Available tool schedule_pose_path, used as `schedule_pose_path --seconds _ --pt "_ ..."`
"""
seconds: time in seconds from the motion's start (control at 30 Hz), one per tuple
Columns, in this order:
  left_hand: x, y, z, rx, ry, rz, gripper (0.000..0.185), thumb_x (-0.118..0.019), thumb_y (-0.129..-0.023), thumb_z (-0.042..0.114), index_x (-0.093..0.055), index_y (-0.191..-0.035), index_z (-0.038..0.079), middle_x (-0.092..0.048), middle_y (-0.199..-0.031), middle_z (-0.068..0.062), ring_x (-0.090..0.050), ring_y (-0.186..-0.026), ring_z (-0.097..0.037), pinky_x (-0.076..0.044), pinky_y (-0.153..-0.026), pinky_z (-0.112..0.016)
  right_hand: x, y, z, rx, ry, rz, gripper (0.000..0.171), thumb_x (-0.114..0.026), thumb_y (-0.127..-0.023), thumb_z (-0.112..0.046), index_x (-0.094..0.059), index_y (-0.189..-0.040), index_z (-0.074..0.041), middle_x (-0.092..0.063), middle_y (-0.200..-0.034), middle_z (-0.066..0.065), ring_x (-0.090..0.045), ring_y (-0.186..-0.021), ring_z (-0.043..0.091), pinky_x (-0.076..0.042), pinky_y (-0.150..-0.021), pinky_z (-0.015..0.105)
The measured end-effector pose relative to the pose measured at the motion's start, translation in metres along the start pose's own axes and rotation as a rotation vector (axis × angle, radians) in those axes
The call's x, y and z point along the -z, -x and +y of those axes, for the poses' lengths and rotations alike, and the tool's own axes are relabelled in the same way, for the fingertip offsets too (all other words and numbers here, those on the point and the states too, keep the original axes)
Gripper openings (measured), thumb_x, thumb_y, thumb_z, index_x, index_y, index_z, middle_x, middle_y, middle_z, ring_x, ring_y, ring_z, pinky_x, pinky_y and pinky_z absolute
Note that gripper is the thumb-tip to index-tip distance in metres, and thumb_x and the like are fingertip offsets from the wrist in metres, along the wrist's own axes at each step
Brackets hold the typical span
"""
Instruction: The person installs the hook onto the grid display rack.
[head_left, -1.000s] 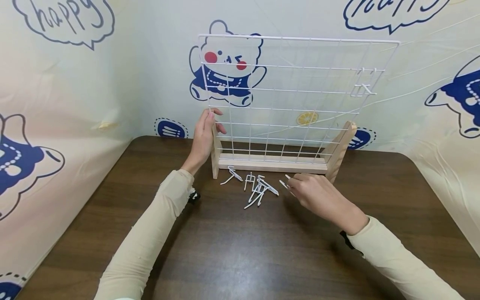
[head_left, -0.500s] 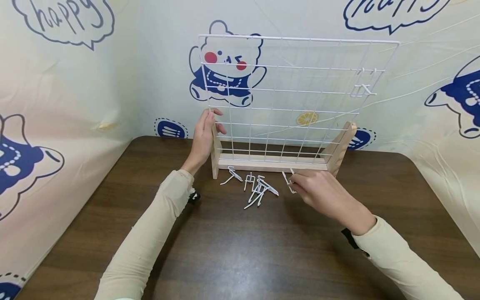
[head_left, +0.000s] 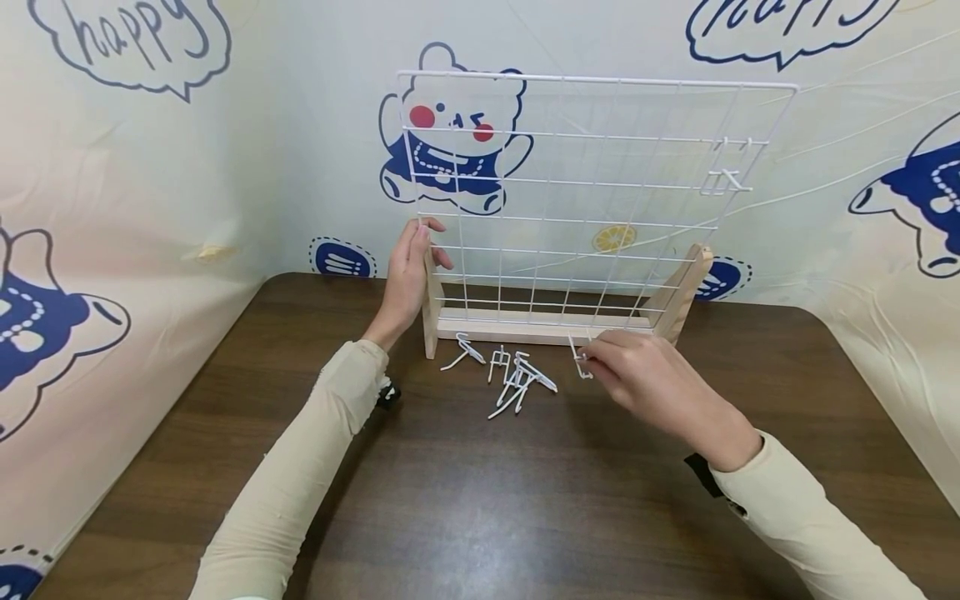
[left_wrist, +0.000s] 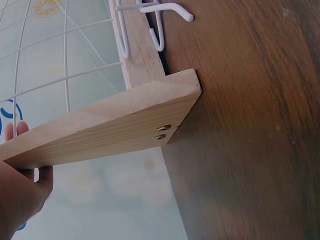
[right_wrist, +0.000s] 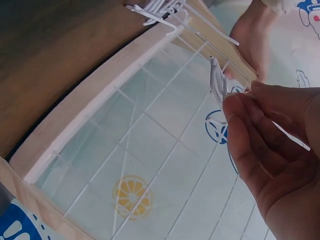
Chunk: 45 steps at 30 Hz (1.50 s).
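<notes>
The white wire grid panel [head_left: 592, 192] stands upright in a wooden base [head_left: 543, 327] at the far side of the table [head_left: 480, 492]. All positions below are given relative to this base.

Left hand [head_left: 408, 275]: fingers curled round the left wooden upright [head_left: 431, 300] of the base, steadying it. The left wrist view shows fingertips wrapped behind the upright's plank [left_wrist: 100, 127].

Right hand [head_left: 645, 379]: thumb and fingertips pinch one white wire hook [head_left: 579, 358]. The hook is now clear of the table, just in front of the base and right of its middle. One second ago the same hook lay flat on the table with the fingertips just reaching it; half a second ago it was tilted up in the pinch. It now hangs nearly vertical and closer to the base. The right wrist view confirms the grip: the hook [right_wrist: 217, 82] projects above the fingertips [right_wrist: 240, 107], with the grid wires directly behind it.

Judgement: pickup is complete, and the hook is under control and free to be carried to the grid.

Loose hooks [head_left: 506, 371] lie in a small pile on the table in front of the base, left of the held hook. They have not shifted across the three head views. Two hooks [head_left: 726, 162] already hang on the grid near its upper right corner.
</notes>
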<state>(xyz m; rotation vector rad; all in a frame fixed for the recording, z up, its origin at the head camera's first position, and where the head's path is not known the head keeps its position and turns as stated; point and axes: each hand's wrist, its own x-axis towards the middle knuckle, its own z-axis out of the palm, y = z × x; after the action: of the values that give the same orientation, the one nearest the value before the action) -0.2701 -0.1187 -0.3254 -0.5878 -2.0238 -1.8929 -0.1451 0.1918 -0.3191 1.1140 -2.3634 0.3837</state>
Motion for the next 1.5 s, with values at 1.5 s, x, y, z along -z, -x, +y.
schedule_pose_path --seconds 1.5 --pt "0.000 -0.001 -0.001 -0.022 -0.002 0.006 0.037 -0.030 -0.110 0.023 -0.048 -0.121 -0.007 -0.056 -0.085 -0.041 -0.057 -0.085 -0.051 -0.045 -0.078 -0.033 0.038 -0.050 -0.024 -0.381 -0.863 0.422 0.010 -0.066 -0.086 0.015 -0.070 -0.095 0.014 -0.067 -0.087 0.032 -0.069 -0.070 0.024 -0.058 -0.072 0.029"
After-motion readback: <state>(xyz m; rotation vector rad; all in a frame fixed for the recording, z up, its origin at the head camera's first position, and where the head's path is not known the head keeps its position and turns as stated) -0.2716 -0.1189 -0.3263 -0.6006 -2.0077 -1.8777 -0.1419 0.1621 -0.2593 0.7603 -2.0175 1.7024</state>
